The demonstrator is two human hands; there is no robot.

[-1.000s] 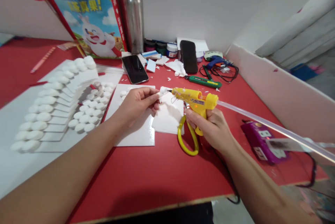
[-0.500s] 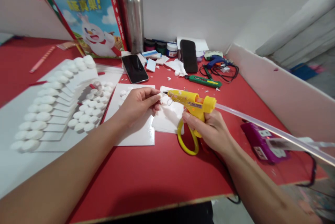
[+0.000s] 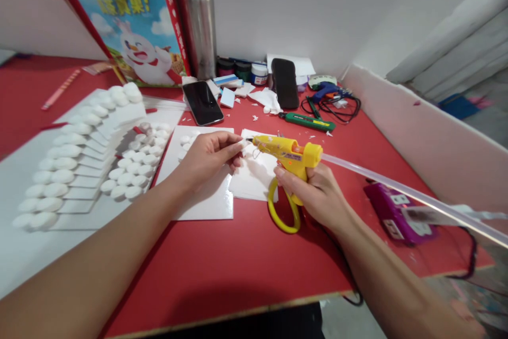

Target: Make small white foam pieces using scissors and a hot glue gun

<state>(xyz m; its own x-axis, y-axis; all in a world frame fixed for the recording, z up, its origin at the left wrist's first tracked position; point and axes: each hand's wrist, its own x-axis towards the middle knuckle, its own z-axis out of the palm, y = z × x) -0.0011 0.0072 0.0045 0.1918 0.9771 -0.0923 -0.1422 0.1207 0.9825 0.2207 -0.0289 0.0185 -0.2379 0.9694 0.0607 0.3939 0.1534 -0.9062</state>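
Note:
My right hand (image 3: 317, 191) is wrapped round the grip of a yellow hot glue gun (image 3: 278, 147), with a long clear glue stick (image 3: 369, 170) sticking out of its back. The gun's nozzle points left and meets a small white piece (image 3: 244, 143) pinched in the fingertips of my left hand (image 3: 212, 156). That piece is mostly hidden by the fingers; it may be a white disc like those nearby. Under my left hand lies a white board (image 3: 210, 207) bearing a few white discs (image 3: 184, 140). Below the gun are yellow-handled scissors (image 3: 296, 220), their blades out of sight.
To the left stands a model of white steps and round white discs (image 3: 65, 163). A phone (image 3: 202, 102), another phone (image 3: 284, 84), a green utility knife (image 3: 307, 121), paint jars and a steel flask (image 3: 200, 27) line the back. A purple box (image 3: 391, 209) sits at right.
The glue gun's nozzle has come slightly closer to the white piece in my left hand. The whole view has shifted a little; both hands keep their holds.

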